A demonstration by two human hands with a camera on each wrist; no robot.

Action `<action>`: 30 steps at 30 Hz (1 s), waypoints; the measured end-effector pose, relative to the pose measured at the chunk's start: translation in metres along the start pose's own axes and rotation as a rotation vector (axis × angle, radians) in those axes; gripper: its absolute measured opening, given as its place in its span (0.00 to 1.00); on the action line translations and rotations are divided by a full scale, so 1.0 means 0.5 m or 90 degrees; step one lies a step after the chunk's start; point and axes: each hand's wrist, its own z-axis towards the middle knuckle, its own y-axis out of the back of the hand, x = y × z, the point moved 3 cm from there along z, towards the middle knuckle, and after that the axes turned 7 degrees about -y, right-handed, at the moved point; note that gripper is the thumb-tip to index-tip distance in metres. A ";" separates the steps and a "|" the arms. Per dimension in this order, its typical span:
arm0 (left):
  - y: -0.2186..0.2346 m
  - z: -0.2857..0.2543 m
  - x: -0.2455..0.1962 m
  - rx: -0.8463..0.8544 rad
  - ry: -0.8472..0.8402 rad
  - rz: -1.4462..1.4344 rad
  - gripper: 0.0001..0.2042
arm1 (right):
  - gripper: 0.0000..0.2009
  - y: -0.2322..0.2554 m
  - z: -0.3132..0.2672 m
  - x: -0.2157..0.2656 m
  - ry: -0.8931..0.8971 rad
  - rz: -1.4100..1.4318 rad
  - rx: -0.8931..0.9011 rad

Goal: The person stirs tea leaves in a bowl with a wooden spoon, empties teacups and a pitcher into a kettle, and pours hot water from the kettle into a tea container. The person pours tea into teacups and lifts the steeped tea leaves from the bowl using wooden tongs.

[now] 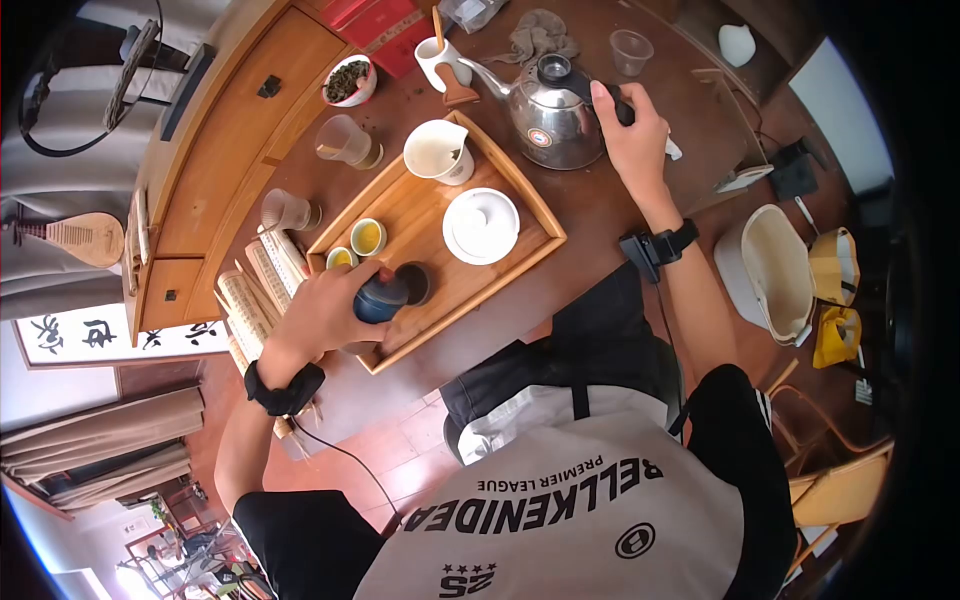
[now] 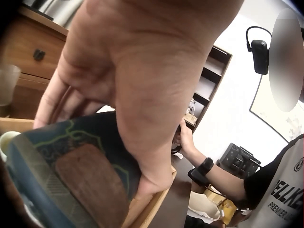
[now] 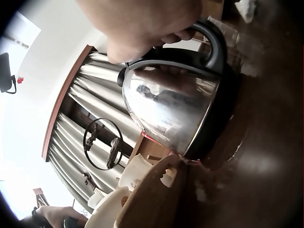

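Observation:
The left hand (image 1: 322, 308) grips a dark blue vessel (image 1: 380, 297) at the near left corner of the wooden tray (image 1: 470, 297); a dark round cup (image 1: 415, 283) is beside it. In the left wrist view, green lines and a brown patch show on the vessel (image 2: 71, 161), with the thumb along one side. The right hand (image 1: 637, 140) holds the black handle of a steel kettle (image 1: 545, 125), right of the tray. Fingers of the right hand (image 3: 147, 28) curl at the kettle's handle in the right wrist view; whether its base touches the table, I cannot tell.
On the tray stand a white lidded bowl (image 1: 481, 226), a white pitcher (image 1: 436, 155) and two small cups of yellow liquid (image 1: 368, 237). Behind are clear cups (image 1: 345, 142), a bowl of leaves (image 1: 349, 82) and a white holder (image 1: 441, 65). Bamboo scrolls (image 1: 250, 300) lie left.

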 end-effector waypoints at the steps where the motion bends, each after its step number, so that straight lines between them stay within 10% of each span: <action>1: 0.003 0.001 -0.002 -0.015 -0.024 0.010 0.26 | 0.22 -0.001 0.001 0.001 -0.003 0.004 0.002; 30: 0.022 0.053 -0.013 0.137 0.005 0.046 0.25 | 0.18 -0.003 -0.003 -0.007 0.038 0.032 -0.002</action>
